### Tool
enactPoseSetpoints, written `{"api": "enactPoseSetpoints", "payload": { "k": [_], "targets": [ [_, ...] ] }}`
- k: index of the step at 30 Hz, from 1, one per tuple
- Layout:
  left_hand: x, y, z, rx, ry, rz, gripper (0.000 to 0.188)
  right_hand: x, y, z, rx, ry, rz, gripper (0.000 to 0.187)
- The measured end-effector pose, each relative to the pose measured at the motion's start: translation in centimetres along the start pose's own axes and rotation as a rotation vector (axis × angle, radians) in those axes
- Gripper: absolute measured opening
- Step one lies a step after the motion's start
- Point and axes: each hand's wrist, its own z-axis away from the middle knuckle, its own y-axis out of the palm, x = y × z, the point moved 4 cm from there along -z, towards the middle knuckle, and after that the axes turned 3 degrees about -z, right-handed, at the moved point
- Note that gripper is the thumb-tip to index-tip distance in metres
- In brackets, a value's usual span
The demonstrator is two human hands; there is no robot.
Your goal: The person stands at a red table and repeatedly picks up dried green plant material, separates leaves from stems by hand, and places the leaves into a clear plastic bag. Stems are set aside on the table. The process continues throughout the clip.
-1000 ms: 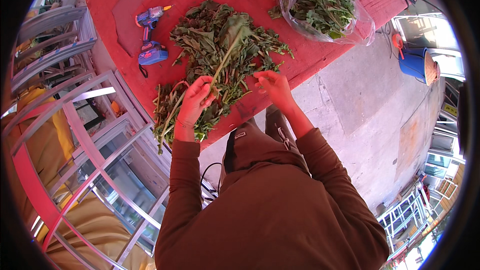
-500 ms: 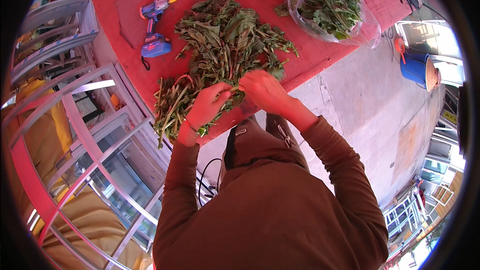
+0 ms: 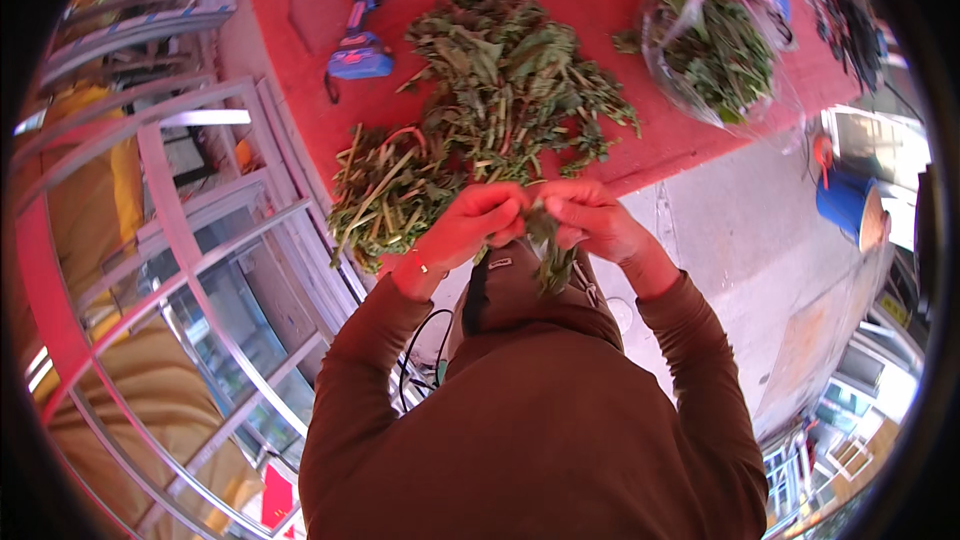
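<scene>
Curls the left hand (image 3: 478,220) inward, with thumb close to fingers, just beside the top of a leafy sprig (image 3: 550,258); cannot tell whether clamped on any stem. Pinches that sprig between thumb and fingers of the right hand (image 3: 600,225), letting green leaves dangle below. Faces a red table (image 3: 655,142), past metal frames (image 3: 165,170) at far left, with a cordless drill (image 3: 360,58) lying there, then a stem heap (image 3: 390,195) near the left hand, a broad leaf pile (image 3: 510,70), and a transparent bag (image 3: 660,70) of more leaves. Reaches pale floor (image 3: 730,240) and a blue bucket (image 3: 845,202) at right. Loses the frames at the dark rim, hides the sprig's upper end behind fingertips, and blurs a dark tangle (image 3: 840,10) at upper right beyond naming
</scene>
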Motion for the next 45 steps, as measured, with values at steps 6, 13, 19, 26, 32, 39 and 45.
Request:
{"api": "enactPoseSetpoints", "payload": {
  "k": [6,13,19,26,32,39,45],
  "targets": [
    [-4.5,-8.6,2.9,-0.689,0.215,-1.428,0.021,4.1,-5.5,1.5,-0.543,-0.332,0.663,0.025],
    [-5.9,-20.6,8.1,-0.873,-0.032,-1.785,0.019,15.8,-6.3,9.3,-0.981,-0.965,0.868,0.027],
    [-4.5,-19.4,4.8,-0.849,0.132,-1.816,0.028,22.2,-9.3,14.6,-1.037,-1.457,0.427,0.029],
    [-2.4,-15.5,-2.2,-0.656,0.272,-1.602,0.020,18.6,-26.7,12.2,-1.027,-1.072,-0.036,0.020],
    [-0.3,-17.6,-6.5,-0.734,0.327,-1.535,0.015,15.5,-27.2,15.1,-1.076,-1.110,0.206,0.013],
    [1.8,-14.2,-12.2,-0.862,0.039,-1.619,0.023,18.3,-20.4,13.6,-1.398,-1.061,0.893,0.033],
    [3.2,-14.5,-13.9,-0.878,-0.091,-1.717,0.024,14.8,-15.9,9.6,-1.236,-0.977,0.888,0.022]
  ]
}}
